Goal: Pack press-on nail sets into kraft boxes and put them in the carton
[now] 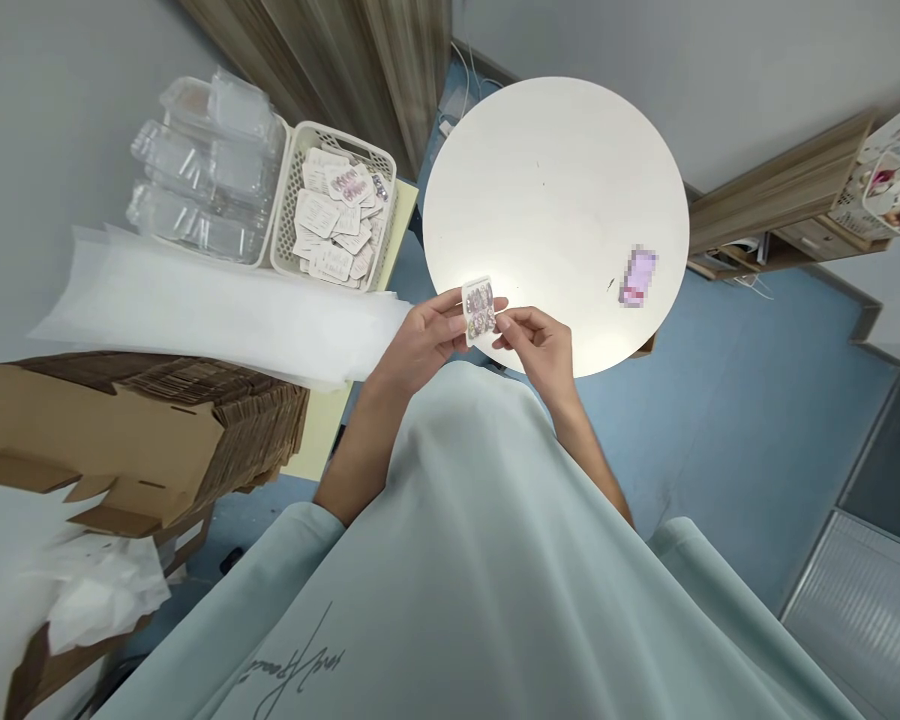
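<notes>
A small white card [479, 311] bearing rows of shiny pink, purple and yellowish pieces is held up over the near edge of the round table. My left hand [427, 340] grips it from the left, thumb in front and fingers behind. At the card's right edge, the thumb and fingertips of my right hand [536, 345] are pinched together, touching that edge. What exactly the pieces on the card are is too small to make out.
The white round table [555, 180] carries a blurred purple item [637, 276]. To the left stand a white basket [279, 235] of similar cards, clear plastic boxes [240, 165], white sheets [217, 310] and folded brown cartons [262, 425]. A wooden shelf [787, 215] is at the right.
</notes>
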`<state>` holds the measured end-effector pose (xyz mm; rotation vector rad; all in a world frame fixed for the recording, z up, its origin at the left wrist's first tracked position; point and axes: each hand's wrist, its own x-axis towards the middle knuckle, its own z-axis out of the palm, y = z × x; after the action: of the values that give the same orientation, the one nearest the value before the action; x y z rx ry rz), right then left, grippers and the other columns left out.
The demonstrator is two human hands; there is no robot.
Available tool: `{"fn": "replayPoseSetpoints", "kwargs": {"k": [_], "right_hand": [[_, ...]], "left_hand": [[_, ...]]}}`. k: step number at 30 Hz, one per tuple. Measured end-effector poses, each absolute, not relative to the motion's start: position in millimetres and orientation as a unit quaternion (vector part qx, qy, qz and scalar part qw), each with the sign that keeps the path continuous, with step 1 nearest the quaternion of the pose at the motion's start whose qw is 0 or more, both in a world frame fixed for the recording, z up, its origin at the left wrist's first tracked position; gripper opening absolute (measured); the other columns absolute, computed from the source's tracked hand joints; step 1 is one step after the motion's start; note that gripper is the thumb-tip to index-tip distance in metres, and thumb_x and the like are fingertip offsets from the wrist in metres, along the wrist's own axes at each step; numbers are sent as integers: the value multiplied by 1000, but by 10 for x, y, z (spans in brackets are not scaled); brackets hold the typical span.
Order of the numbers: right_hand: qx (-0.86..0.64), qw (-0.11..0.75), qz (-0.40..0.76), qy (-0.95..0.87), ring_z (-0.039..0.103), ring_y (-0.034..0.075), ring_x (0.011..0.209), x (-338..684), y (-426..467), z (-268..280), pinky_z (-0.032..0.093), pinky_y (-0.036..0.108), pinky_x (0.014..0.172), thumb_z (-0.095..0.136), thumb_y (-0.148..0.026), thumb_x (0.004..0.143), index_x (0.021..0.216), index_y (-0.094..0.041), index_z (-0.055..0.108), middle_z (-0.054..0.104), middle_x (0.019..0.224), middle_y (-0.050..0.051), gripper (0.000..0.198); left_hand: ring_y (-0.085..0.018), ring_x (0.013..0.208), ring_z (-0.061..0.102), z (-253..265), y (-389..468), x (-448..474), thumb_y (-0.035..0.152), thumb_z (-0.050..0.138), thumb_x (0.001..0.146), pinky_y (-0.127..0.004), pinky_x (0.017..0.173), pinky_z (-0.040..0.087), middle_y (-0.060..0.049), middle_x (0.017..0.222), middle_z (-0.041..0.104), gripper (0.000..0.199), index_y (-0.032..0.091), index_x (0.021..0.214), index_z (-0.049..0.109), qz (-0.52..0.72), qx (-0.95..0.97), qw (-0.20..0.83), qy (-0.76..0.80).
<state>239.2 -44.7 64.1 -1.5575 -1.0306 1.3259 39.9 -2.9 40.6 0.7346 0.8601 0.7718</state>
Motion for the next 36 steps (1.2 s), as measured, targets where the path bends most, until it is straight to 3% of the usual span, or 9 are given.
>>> {"fn": "replayPoseSetpoints", "kwargs": {"k": [7, 13, 18, 24, 27, 31, 36], "right_hand": [[-621, 398, 446, -507, 76, 21, 92, 2303, -505, 777, 69, 41, 91, 89, -67, 96, 104, -31, 82, 82, 106, 2, 37], [-631, 381, 410, -538, 77, 22, 95, 2270, -502, 749, 69, 42, 90, 81, -64, 105, 107, -33, 83, 82, 108, 3, 31], [-640, 406, 423, -496, 78, 22, 93, 2346, -491, 714, 70, 42, 91, 83, -66, 101, 108, -32, 85, 83, 109, 3, 35], [-661, 420, 451, -427, 79, 20, 82, 2468, -414, 569, 69, 39, 83, 84, -76, 96, 106, -29, 82, 84, 103, 2, 48], [-661, 416, 457, -427, 79, 20, 82, 2482, -404, 513, 68, 37, 81, 84, -77, 95, 105, -28, 81, 84, 103, 2, 51], [-646, 431, 417, -471, 80, 18, 83, 2466, -425, 483, 67, 36, 80, 77, -73, 104, 108, -28, 80, 83, 108, 3, 45], [-616, 434, 335, -565, 77, 18, 82, 2475, -455, 425, 67, 36, 78, 64, -68, 114, 110, -28, 80, 80, 106, 3, 43]], "left_hand": [[-40, 142, 75, 459, -39, 461, 59, 101, 82, -55, 118, 64, -15, 143, 84, 61, 26, 131, 86, 381, 356, 726, 448], [-40, 148, 71, 421, -56, 489, 57, 101, 83, -57, 124, 62, -14, 146, 82, 63, 28, 135, 84, 395, 373, 709, 449], [-40, 146, 73, 353, -52, 465, 64, 98, 86, -53, 115, 64, -15, 145, 82, 65, 26, 137, 83, 399, 375, 687, 477], [-34, 114, 83, 276, -25, 429, 52, 104, 78, -42, 87, 67, -12, 119, 89, 48, 22, 112, 85, 415, 362, 641, 535], [-31, 108, 83, 291, -16, 417, 48, 104, 79, -40, 83, 65, -12, 116, 89, 44, 21, 108, 84, 414, 370, 637, 535], [-28, 109, 82, 347, 11, 394, 67, 95, 88, -39, 89, 66, -12, 119, 88, 53, 21, 112, 83, 410, 383, 642, 523], [-29, 106, 84, 439, 65, 338, 95, 59, 101, -40, 92, 67, -16, 116, 87, 82, 18, 116, 82, 305, 376, 702, 522]]}}
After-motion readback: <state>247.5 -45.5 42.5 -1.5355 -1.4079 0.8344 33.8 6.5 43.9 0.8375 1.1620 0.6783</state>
